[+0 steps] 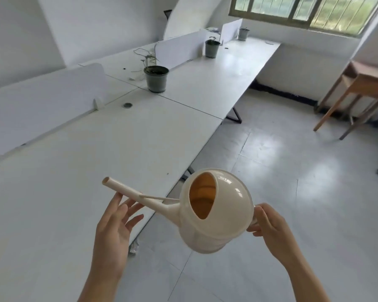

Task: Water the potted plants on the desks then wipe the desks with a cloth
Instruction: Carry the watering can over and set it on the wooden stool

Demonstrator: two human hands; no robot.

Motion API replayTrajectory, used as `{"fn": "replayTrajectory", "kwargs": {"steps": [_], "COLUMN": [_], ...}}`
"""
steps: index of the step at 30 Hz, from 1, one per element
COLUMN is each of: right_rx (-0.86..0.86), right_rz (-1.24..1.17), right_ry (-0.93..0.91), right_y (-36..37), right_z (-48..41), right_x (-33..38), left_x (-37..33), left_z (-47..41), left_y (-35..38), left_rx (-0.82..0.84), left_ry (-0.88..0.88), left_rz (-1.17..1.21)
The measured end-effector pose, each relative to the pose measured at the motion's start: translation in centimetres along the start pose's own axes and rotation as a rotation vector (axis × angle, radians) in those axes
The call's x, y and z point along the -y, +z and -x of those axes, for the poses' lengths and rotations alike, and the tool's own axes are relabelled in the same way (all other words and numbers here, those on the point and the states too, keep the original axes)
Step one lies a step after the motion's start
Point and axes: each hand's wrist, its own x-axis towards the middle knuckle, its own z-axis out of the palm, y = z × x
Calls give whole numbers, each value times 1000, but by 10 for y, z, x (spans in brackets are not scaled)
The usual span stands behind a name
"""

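Head view, right hand (268, 225) clasps watering can (227, 214) handle, left hand (112, 227) (splayed) under spout (122, 188)

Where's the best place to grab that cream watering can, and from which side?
Probably the handle at the back of the watering can, opposite the spout, coming from the rear, where the right hand grips it. The round body is wide and smooth; the thin spout suits only a steadying touch from the left hand.
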Motion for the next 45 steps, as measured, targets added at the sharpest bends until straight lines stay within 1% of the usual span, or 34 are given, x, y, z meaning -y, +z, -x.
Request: {"fn": "replayTrajectory", "kwargs": {"steps": [6, 11, 15, 22, 31, 35, 39, 45], "right_rx": [-95, -243, -390, -535, -605, -633, -645, -628], "right_rz": [25, 15, -24, -17, -21, 0, -13, -32], "right_ry": [29, 93, 153, 187, 283, 316, 316, 305], "right_y": [-117, -196, -245, -314, -391, -435, -476, -553], "right_z": [22, 48, 55, 35, -44, -82, -119, -181], "right_x": [-57, -90, -119, -154, -180, -189, -205, -248], "left_x": [49, 81, 102, 140, 196, 217, 237, 275], "left_z": [38, 49, 51, 35, -20, -40, -56, -67], "left_y": [107, 189, 254, 345, 477, 537, 596, 691], "left_rx": [89, 252, 377, 536, 560, 605, 617, 605], "left_ry": [-58, -139, -188, -275, -329, -366, -365, -339], "left_rz": [-16, -51, -87, -104, -96, -118, -144, -181]}}
